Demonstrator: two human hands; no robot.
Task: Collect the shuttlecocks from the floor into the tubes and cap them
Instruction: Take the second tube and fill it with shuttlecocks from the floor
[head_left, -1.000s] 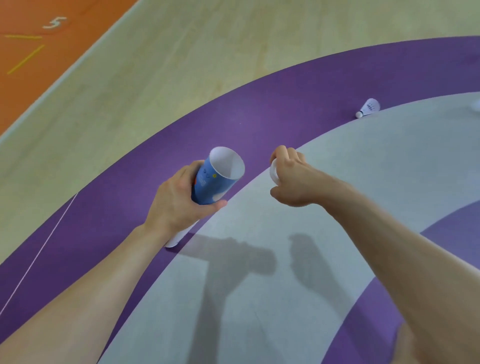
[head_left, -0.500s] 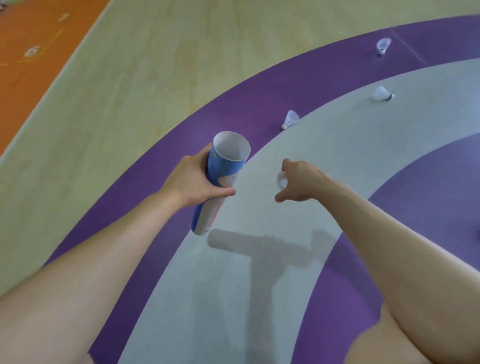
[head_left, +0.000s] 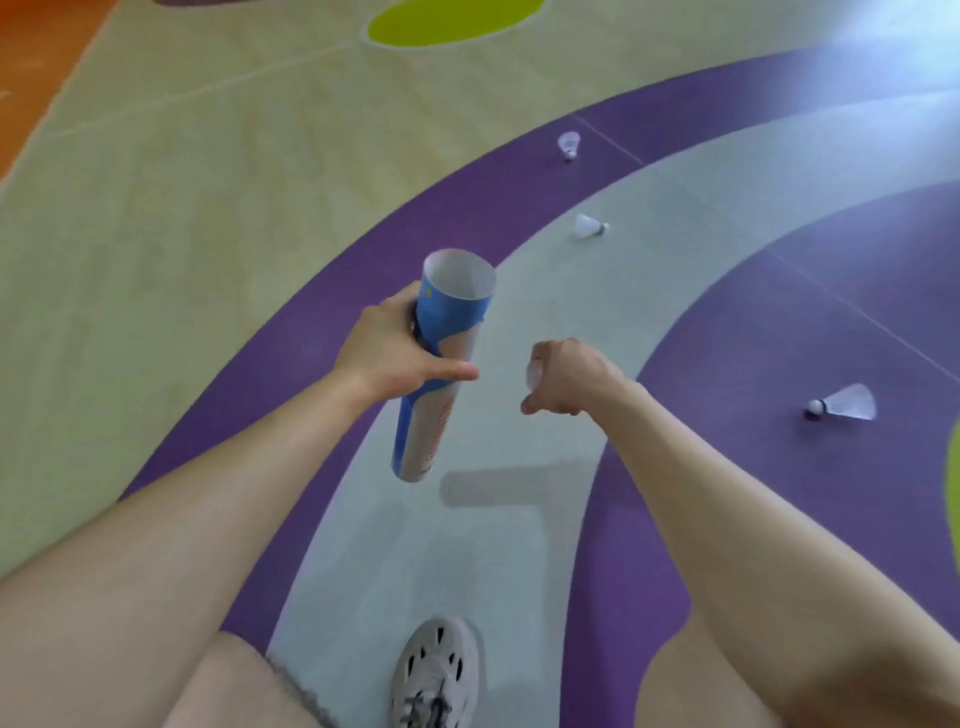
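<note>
My left hand (head_left: 387, 348) grips a blue and white shuttlecock tube (head_left: 441, 364), tilted with its open mouth up and away from me. To its right, my right hand (head_left: 569, 376) is closed around a small white object (head_left: 534, 375), mostly hidden by the fingers. Three white shuttlecocks lie on the floor: one (head_left: 844, 402) on the purple band at the right, one (head_left: 589, 227) on the grey band ahead, one (head_left: 569, 144) farther off on the purple band.
The floor has curved purple and grey bands, pale wood to the left and a green oval (head_left: 447, 21) at the top. My white shoe (head_left: 434, 675) stands on the grey band at the bottom, between my bare knees.
The view has swung up and to the right, bringing more shuttlecocks into sight. The tube has tilted more upright. Both hands keep their grips.
</note>
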